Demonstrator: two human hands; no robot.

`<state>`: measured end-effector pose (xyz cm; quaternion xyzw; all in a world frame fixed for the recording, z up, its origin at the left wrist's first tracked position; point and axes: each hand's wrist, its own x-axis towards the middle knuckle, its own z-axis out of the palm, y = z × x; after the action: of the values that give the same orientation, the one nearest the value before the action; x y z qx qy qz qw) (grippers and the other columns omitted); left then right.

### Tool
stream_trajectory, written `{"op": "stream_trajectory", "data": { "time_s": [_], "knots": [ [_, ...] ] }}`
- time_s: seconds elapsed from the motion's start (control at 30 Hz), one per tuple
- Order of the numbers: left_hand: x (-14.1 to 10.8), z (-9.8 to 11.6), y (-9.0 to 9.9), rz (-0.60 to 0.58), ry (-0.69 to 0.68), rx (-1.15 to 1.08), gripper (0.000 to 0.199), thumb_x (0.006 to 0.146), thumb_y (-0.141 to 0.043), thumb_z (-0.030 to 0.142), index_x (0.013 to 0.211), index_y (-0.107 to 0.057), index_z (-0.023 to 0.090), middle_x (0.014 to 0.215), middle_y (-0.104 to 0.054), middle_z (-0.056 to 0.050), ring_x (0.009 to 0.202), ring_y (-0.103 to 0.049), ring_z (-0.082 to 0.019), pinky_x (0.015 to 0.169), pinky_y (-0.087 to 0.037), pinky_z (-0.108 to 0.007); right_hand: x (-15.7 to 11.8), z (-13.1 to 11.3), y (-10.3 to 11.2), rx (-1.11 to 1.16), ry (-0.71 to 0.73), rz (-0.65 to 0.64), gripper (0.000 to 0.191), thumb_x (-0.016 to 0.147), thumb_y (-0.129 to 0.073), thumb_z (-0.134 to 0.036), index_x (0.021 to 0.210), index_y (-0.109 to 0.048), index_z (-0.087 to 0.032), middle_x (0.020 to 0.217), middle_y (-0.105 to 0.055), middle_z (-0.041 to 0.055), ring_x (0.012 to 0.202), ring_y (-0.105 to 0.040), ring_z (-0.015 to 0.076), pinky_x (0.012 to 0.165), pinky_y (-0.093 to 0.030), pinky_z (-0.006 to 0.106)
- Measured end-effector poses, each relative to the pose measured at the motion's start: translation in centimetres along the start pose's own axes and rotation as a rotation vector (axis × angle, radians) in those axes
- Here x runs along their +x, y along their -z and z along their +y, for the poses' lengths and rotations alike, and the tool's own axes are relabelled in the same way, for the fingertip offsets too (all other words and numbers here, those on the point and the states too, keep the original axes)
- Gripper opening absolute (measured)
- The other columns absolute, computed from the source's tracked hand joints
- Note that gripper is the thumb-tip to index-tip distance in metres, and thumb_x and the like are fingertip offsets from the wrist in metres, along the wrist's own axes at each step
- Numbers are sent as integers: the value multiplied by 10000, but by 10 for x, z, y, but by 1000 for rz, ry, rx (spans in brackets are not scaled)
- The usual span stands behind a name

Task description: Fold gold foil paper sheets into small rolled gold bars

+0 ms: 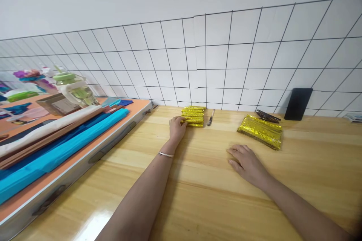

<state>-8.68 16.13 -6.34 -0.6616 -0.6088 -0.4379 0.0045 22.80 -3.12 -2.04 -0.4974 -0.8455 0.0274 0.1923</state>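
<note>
Gold foil strips [195,115] lie in a small pleated stack near the wall. My left hand [178,128] reaches to the left edge of this stack, its fingers curled together on the foil. A flatter pile of gold foil [261,131] rests on the wooden table at the right. My right hand [246,162] is in front of and left of that pile, with fingers apart and nothing in them. Just right of the pleated stack lies a marker pen [210,118].
Behind the right pile is a black stapler-like object [268,116]. A dark phone [298,104] leans on the tiled wall. On the left, an orange-topped board [141,104] bears blue and brown rolls [68,147], a cardboard box [58,104] and a green-lidded bottle [76,88].
</note>
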Motion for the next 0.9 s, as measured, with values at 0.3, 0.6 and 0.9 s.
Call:
{"op": "stream_trajectory", "data": {
  "time_s": [0.3,0.6,0.9],
  "knots": [
    [-1,-6,2,56,67,11,194,735,-553,197,911,-634,214,1049,-589,-65,1051,-483,-255,924,-369,-408,0,1,0,-8,9,-7,327,861,-467,-288,1160,-572,-206,1133,-579,94,1054,-487,240,903,-399,396],
    [-4,8,12,96,60,-50,200,763,-545,201,953,-608,206,1074,-572,-70,1080,-467,-255,956,-354,-422,0,1,-1,18,2,-4,334,858,-471,-302,1166,-571,-219,1134,-580,94,1055,-488,248,893,-403,408],
    [-6,75,37,200,111,-248,401,861,-475,270,1250,-397,216,1240,-437,-89,1114,-461,-199,878,-439,-334,-2,-6,5,13,-11,-13,312,863,-482,-295,1143,-583,-202,1115,-577,92,1046,-475,237,894,-393,385]
  ]
}}
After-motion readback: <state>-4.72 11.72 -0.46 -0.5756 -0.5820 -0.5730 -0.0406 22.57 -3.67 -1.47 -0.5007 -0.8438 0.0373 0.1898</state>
